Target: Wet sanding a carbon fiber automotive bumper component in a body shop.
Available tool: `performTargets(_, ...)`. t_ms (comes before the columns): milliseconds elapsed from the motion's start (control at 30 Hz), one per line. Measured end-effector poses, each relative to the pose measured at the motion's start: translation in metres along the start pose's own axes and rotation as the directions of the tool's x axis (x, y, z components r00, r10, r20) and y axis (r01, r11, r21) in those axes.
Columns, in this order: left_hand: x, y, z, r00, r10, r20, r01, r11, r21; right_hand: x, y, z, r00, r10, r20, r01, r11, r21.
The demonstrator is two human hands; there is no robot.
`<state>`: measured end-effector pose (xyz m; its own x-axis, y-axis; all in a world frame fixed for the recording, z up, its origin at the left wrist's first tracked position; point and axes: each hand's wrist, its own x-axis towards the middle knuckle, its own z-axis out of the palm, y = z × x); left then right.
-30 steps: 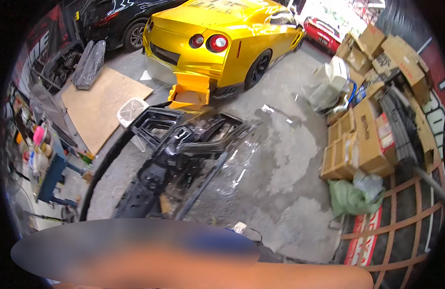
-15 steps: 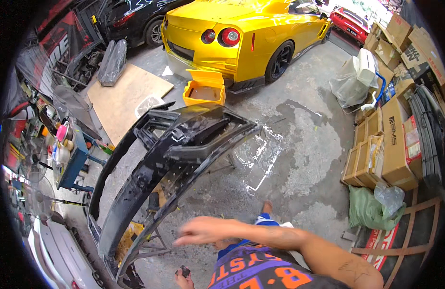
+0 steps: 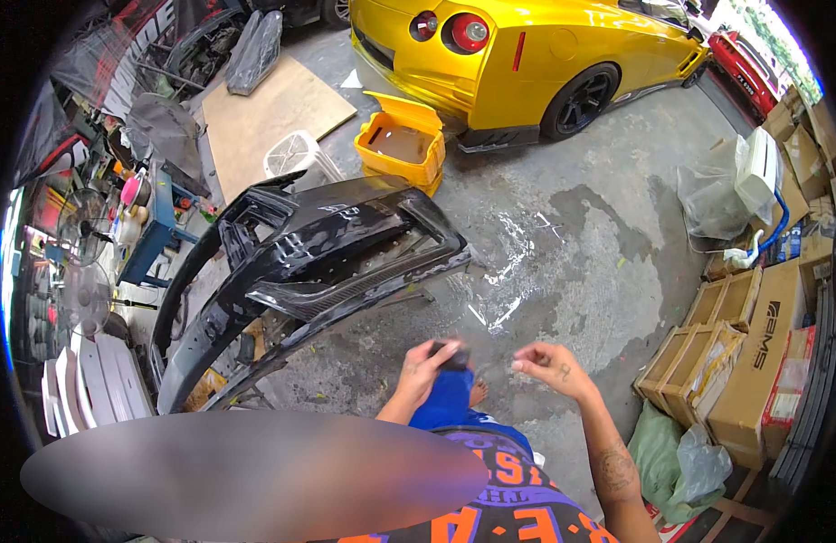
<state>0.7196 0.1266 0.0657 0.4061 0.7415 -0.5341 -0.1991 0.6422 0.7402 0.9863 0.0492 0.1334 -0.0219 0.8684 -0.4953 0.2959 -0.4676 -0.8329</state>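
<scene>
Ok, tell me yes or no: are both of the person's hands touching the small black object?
No, only the left hand grips the small black object, while the right hand is apart from it.

1. A patchy grey concrete floor (image 3: 581,299) spreads across the room, with bright reflections near the middle.
2. A blue workbench (image 3: 161,217) and a white plastic stool (image 3: 291,156) stand toward the left.
3. Daylight and green foliage (image 3: 764,25) show at upper right.

This is a car workshop: a loose black bumper (image 3: 314,242) near left, a yellow car (image 3: 531,72) beyond (a red car (image 3: 746,74) far right), a blue bench (image 3: 159,237) at left.
</scene>
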Motion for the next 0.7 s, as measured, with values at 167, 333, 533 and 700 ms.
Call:
performTargets(167, 0.073, 0.037, 0.094, 0.982, -0.003, 0.189, 0.048, 0.971, -0.233, 0.053, -0.022, -0.027, 0.961, -0.158, -0.226, 0.227, 0.918, 0.325)
performTargets(333, 0.131, 0.063, 0.158, 0.962, -0.090, 0.257, 0.141, 0.972, -0.189, 0.092, -0.031, -0.084, 0.921, 0.013, -0.389, 0.164, 0.894, 0.417)
performTargets(533, 0.201, 0.086, 0.192, 0.967, 0.065, 0.246, -0.050, 0.996, -0.068, 0.139, -0.033, -0.150, 0.902, 0.144, -0.407, 0.223, 0.652, 0.724)
performTargets(700, 0.256, 0.122, 0.207, 0.970, 0.066, 0.236, -0.128, 0.957, 0.259, 0.190, -0.051, -0.215, 0.957, 0.030, -0.287, 0.116, 0.871, 0.477)
